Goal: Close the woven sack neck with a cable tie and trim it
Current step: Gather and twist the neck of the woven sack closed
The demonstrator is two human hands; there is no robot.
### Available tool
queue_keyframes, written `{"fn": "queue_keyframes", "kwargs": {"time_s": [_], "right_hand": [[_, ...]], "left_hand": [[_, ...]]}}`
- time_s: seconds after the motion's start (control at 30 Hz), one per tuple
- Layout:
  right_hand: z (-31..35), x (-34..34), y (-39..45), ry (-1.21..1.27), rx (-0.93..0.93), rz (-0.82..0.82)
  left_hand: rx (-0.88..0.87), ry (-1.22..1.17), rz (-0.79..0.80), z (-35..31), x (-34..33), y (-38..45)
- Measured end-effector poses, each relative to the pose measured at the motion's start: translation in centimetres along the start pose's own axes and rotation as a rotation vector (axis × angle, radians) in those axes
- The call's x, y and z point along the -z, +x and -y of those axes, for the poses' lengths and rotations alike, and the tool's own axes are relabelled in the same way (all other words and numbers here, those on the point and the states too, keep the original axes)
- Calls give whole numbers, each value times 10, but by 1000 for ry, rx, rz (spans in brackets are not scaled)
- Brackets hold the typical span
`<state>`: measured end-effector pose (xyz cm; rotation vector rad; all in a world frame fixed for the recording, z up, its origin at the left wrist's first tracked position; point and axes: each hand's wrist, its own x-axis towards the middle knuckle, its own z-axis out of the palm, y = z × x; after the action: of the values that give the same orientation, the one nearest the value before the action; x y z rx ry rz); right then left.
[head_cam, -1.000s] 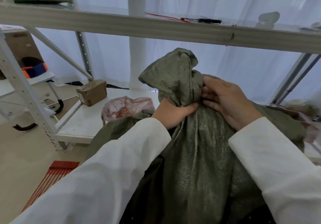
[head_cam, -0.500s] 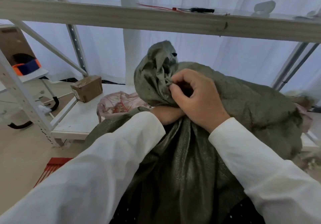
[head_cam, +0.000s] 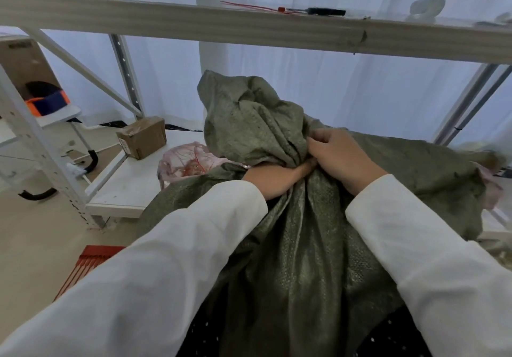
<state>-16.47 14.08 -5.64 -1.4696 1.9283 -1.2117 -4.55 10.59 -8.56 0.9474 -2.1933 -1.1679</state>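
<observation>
A large olive-green woven sack (head_cam: 302,246) fills the middle of the view, its loose top (head_cam: 249,118) bunched and standing up. My left hand (head_cam: 273,179) grips the gathered neck from the left, partly hidden under the fabric. My right hand (head_cam: 342,160) grips the neck from the right, fingers curled into the folds. A red cable tie (head_cam: 249,6) lies on the upper shelf board beside a black-handled tool (head_cam: 322,11).
The wooden shelf board (head_cam: 194,24) crosses overhead. On the lower white shelf (head_cam: 124,190) sit a small cardboard box (head_cam: 141,137) and a pink plastic bag (head_cam: 188,162). A bundle of red cable ties (head_cam: 88,262) lies on the floor at left. White curtains hang behind.
My right hand has come down from the upper folds to the neck, beside my left hand. The sack's top has flopped and spread. The view has shifted a little.
</observation>
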Motion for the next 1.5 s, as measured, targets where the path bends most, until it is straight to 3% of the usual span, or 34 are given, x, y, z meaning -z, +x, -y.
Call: {"fn": "queue_keyframes", "kwargs": {"time_s": [0.1,0.17,0.27,0.33,0.47,0.53,0.6,0.67,0.7,0.77,0.8,0.87,0.97,1.07,1.2,1.3,1.43,1.5], "right_hand": [[6,-4,0,115,56,-209],[13,-9,-5,117,170,-261],[18,-12,-12,-6,378,-220],[17,-9,-10,-34,421,-161],[17,4,-4,213,250,-11],[16,12,-3,431,129,-62],[13,21,-1,477,-32,-128],[10,23,-4,283,-193,-104],[6,21,-4,92,-233,-55],[1,12,-4,-295,-217,51],[0,8,-4,-339,-192,74],[-1,4,-4,-92,-145,102],[1,4,-7,238,-116,-7],[9,0,-6,398,-78,-177],[21,-4,-8,439,141,-383],[27,-11,-16,390,337,-288],[30,-16,-23,341,465,-13],[33,-8,-23,363,451,68]], "left_hand": [[28,-104,63,-5,0,-1],[3,-188,65,-5,1,1],[-33,-198,100,-4,4,5],[-32,-180,82,-1,3,7],[70,-50,32,-4,4,0],[80,26,7,-3,4,-1],[-19,165,-28,0,5,-3],[52,309,-71,0,2,-6],[37,356,-214,-6,2,-8],[-95,539,-210,-8,-5,-4],[-59,525,-122,-4,-10,1],[86,434,-4,-4,-10,2],[-61,350,-4,-2,-7,3],[-41,242,3,1,-11,5],[-37,-263,19,-5,-12,4],[-92,-334,18,-9,-6,1],[-123,-34,21,-4,-4,2],[-104,-8,17,-6,-6,3]]}}
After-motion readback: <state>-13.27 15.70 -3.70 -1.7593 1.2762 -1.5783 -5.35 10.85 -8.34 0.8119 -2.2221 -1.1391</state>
